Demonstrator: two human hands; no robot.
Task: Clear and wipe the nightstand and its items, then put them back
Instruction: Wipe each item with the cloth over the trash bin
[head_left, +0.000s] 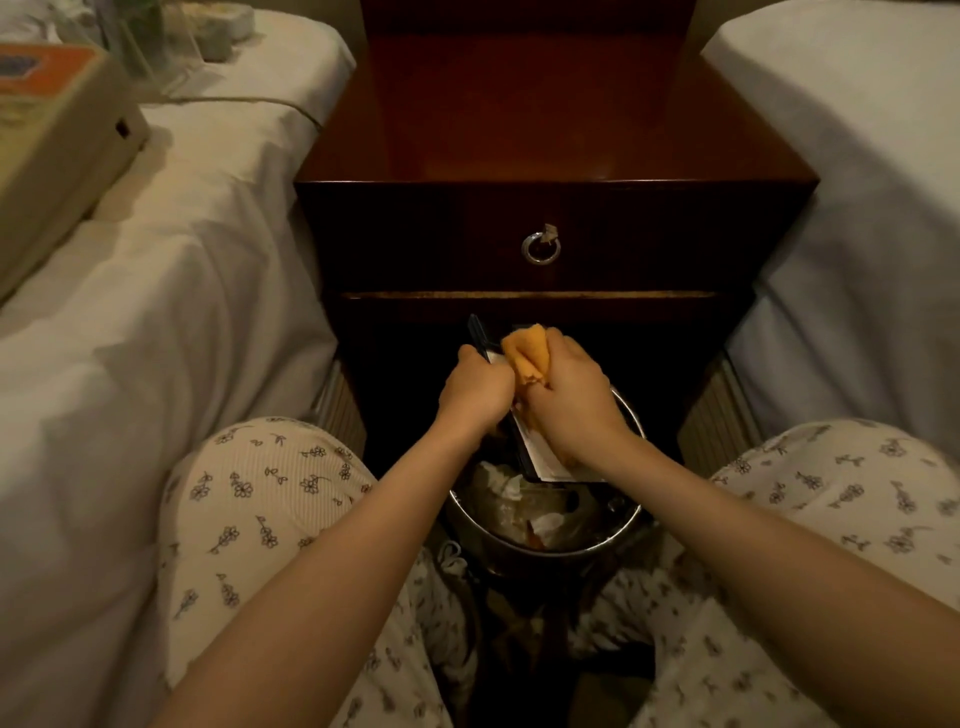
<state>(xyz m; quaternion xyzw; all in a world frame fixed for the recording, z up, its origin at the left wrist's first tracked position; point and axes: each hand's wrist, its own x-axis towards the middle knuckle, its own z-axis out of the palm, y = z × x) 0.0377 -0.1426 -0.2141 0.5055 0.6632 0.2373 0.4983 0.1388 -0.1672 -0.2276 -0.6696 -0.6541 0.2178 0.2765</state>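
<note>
Seated between two beds, facing a dark reddish wooden nightstand (545, 130) with a glossy, bare top. One drawer (415, 239) in front, fitted with a round metal ring pull (540, 248); dark open recess below.

Gripping with the left hand (475, 389), fingers curled round the left edge, a flat rectangular holder (545, 460): thin dark rim, white sheet on its face, rigid. Held low in front of the recess, above a round shiny metal bin (545, 544).

Bunched in the right hand (571, 400), fingers closed around it: a soft orange cloth (525, 356), folded and creased, pressed on the holder's face.

Long axis of the holder running from far left to near right, far end pointing up toward the drawer, near end dipping over the bin. Face tilted up and right.

Inside the bin: crumpled white tissue (501, 480) and other scraps, too dim to tell.

Left bed (182, 312) in wrinkled cream sheet, carrying a beige box with an orange top (52, 130) and a clear plastic stand (150, 47). Right bed (857, 208) in smooth white sheet. Ribbed cream trousers with small flower print (249, 493) on both knees. Dim, warm light.
</note>
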